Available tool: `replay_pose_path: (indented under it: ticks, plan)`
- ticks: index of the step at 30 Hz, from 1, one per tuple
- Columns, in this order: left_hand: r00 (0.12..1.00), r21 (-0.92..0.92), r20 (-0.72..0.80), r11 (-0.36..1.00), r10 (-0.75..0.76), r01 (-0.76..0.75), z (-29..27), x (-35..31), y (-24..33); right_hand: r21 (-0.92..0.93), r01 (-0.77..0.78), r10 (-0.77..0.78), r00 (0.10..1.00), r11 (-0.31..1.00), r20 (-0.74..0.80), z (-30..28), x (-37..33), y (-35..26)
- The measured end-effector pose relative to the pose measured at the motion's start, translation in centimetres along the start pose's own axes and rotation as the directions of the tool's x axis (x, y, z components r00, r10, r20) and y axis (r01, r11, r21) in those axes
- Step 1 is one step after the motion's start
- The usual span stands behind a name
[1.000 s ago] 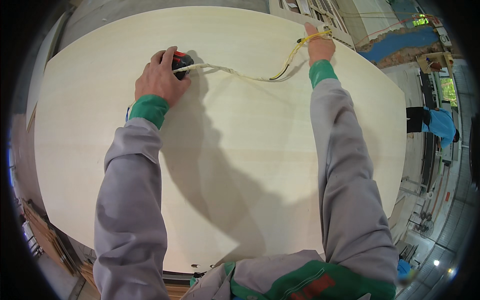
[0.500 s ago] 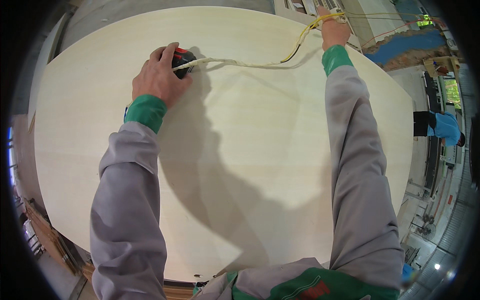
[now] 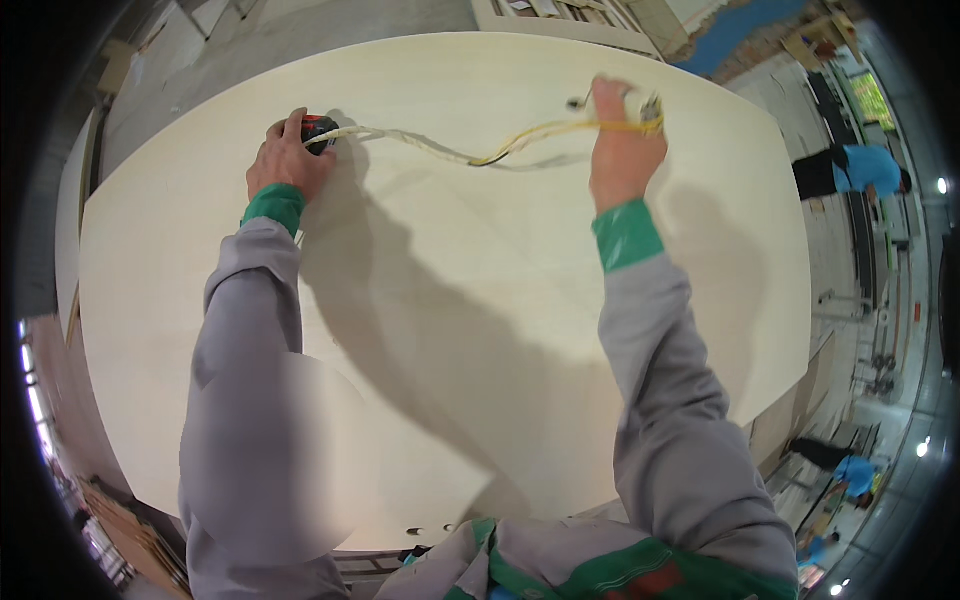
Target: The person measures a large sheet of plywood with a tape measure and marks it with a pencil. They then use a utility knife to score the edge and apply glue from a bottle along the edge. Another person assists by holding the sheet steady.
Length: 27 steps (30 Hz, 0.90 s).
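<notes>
On the large pale wooden panel (image 3: pixel 520 260), my left hand (image 3: pixel 283 162) is wrapped round a small black device with red parts (image 3: pixel 319 128), its exact kind hidden by my fingers. From the device a cable (image 3: pixel 430 148), wrapped in whitish tape and turning yellow further along, runs rightward just above the panel. My right hand (image 3: pixel 626 160) is closed on its far end, raised over the panel's far right part. A pale, blurred end piece (image 3: pixel 652 112) shows beside those fingers. On their other side a small dark tip (image 3: pixel 576 103) sticks out.
Past the panel's far edge stands a crate of wooden strips (image 3: pixel 570 22). A person in a blue shirt (image 3: pixel 868 170) is off to the right, another (image 3: pixel 855 473) lower down. Stacked boards (image 3: pixel 130 525) lean at the lower left. Two small holes sit near the panel's front edge.
My right hand has come back from beyond the far edge to above the panel, bringing the cable end, and the cable now sags more. My left hand still grips the device. The view has shifted.
</notes>
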<state>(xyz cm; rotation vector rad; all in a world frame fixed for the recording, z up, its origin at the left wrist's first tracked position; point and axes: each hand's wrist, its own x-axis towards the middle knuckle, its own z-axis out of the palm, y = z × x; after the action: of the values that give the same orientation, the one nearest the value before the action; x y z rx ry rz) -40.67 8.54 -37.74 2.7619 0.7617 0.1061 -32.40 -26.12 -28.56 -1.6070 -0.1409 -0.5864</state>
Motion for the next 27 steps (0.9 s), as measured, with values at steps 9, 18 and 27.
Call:
replay_pose_path:
  ticks: [9,18,27]
  plan:
    - [0.978,-0.032,0.08,0.981,0.193,-0.191,-1.9,-7.0,-0.4,-0.128,-0.287,0.275,0.956,0.949,-0.107,-11.4,-21.5,-10.3]
    - [0.82,-0.228,0.219,0.845,0.529,-0.484,-6.0,-29.6,-17.7,-0.145,-0.353,0.308,0.914,0.924,-0.263,-14.1,-45.8,-20.3]
    - [0.796,-0.216,0.226,0.825,0.562,-0.522,-10.4,-37.5,-34.8,-0.33,-0.433,0.422,0.9,0.839,-0.11,-12.2,-53.5,-23.0]
